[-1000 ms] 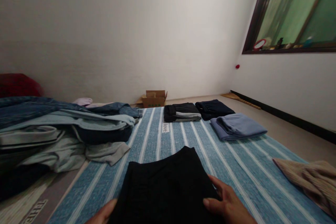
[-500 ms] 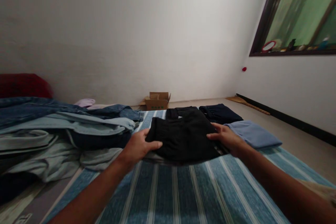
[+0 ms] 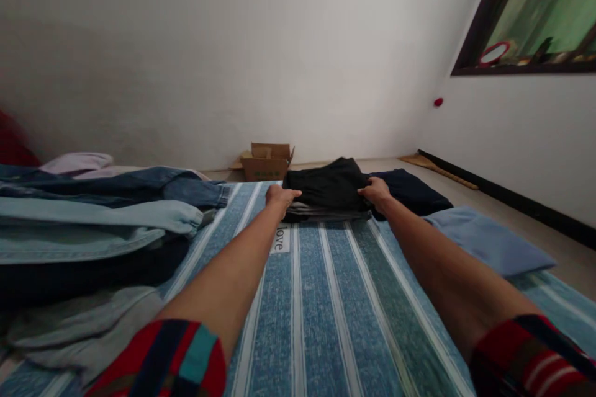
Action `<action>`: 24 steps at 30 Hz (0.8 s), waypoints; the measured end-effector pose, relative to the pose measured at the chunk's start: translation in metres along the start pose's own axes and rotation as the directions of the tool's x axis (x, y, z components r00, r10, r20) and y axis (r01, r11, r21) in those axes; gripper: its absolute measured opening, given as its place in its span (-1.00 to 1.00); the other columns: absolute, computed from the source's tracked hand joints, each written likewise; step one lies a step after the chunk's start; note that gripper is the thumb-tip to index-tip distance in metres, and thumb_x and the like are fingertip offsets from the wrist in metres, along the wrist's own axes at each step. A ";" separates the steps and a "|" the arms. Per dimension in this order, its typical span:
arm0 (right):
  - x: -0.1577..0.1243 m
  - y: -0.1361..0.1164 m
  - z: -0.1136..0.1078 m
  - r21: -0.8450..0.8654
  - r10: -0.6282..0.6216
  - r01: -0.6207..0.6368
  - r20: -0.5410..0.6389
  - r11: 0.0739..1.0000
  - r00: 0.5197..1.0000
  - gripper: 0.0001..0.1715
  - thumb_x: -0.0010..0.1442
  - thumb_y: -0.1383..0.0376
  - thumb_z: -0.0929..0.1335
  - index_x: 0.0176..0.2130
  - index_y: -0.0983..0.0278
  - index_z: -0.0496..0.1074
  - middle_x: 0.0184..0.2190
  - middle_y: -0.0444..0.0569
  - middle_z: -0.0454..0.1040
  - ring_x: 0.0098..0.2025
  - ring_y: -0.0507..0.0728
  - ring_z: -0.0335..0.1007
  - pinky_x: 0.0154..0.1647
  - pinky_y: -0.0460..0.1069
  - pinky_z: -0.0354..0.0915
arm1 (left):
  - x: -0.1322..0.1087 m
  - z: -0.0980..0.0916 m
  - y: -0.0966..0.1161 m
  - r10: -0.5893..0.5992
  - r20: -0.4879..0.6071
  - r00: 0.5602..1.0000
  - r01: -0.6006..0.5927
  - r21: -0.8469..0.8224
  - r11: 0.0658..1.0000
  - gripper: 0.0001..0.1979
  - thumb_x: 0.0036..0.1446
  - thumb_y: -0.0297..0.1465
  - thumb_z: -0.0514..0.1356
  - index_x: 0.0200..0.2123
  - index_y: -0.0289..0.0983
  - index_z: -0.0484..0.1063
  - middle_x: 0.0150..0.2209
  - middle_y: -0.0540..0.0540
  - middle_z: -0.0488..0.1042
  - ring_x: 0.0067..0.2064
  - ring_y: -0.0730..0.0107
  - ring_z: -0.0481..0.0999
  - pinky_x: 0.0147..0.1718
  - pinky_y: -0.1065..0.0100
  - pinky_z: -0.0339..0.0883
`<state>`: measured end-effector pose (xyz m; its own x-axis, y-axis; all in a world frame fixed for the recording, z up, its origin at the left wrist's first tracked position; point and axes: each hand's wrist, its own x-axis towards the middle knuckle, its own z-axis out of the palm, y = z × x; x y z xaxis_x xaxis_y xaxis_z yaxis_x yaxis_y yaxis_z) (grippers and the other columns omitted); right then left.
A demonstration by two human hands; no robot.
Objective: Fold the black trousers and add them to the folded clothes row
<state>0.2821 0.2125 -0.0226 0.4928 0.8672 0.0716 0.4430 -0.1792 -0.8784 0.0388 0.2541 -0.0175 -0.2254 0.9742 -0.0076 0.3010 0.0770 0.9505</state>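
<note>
A folded black garment (image 3: 326,185) lies at the far side of the striped blue sheet (image 3: 321,298), on top of other folded dark and grey clothes. My left hand (image 3: 282,197) grips its left edge between thumb and fingers. At its right edge, my right hand (image 3: 376,192) pinches the cloth in the same way. Just right of it is a folded navy garment (image 3: 410,192), partly behind my right hand. A folded light blue garment (image 3: 488,239) rests nearer, beyond my right forearm.
Loose jeans (image 3: 153,186), a light denim piece (image 3: 93,223) and grey cloth (image 3: 88,329) are heaped on the left. An open cardboard box (image 3: 265,164) stands by the wall. A window (image 3: 535,18) is at upper right.
Both hands have moved away from me with the black garment, from above the sheet onto the far dark clothes. The view has also shifted forward, and my sleeves now show.
</note>
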 end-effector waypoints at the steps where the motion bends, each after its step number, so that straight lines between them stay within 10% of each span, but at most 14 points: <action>1: 0.002 0.014 0.007 -0.057 0.022 -0.023 -0.021 0.998 1.000 -0.72 0.24 0.20 0.32 -0.12 0.34 0.38 -0.18 -0.02 0.43 -0.23 0.08 0.41 -0.21 0.06 0.38 | 0.003 0.006 -0.011 -0.036 -0.006 0.999 0.036 0.004 0.999 -0.59 -0.38 -0.39 0.43 -0.40 -0.35 0.37 -0.35 -0.17 0.51 -0.29 0.16 0.52 -0.40 0.30 0.38; 6: 0.011 0.047 0.017 -0.291 0.025 -0.046 -0.077 0.956 0.997 -0.65 0.24 0.15 0.31 -0.06 0.33 0.35 -0.13 0.00 0.41 -0.18 0.11 0.39 -0.17 0.09 0.36 | 0.012 0.016 -0.032 -0.118 0.028 0.993 0.118 -0.006 0.993 -0.65 -0.21 -0.34 0.38 -0.38 -0.33 0.33 -0.36 -0.15 0.49 -0.38 0.24 0.52 -0.49 0.32 0.39; 16: -0.017 0.015 0.018 -0.669 -0.220 0.124 -0.061 0.733 0.974 -0.58 0.25 0.14 0.23 0.00 0.33 0.33 -0.06 0.21 0.37 0.00 0.30 0.28 -0.07 0.14 0.19 | 0.014 0.014 -0.036 -0.098 0.042 0.994 0.093 0.100 0.991 -0.65 -0.12 -0.28 0.33 -0.31 -0.38 0.37 -0.32 -0.20 0.51 -0.41 0.27 0.53 -0.49 0.33 0.40; 24: -0.043 0.005 0.058 -0.738 -0.425 0.428 0.210 0.522 0.880 -0.49 0.27 -0.05 0.13 0.06 0.11 0.30 -0.06 0.04 0.33 0.00 0.26 0.19 -0.06 0.10 0.11 | 0.012 0.007 -0.048 0.204 0.047 0.978 -0.205 0.416 0.886 -0.43 0.02 -0.13 0.21 0.08 -0.23 0.27 0.06 -0.22 0.39 0.10 0.10 0.34 0.02 0.20 0.19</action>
<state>0.2197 0.2013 -0.0577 0.0882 0.9372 0.3376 0.9947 -0.0650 -0.0795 0.0285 0.2632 -0.0652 -0.1156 0.9782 0.1724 0.6987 -0.0433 0.7141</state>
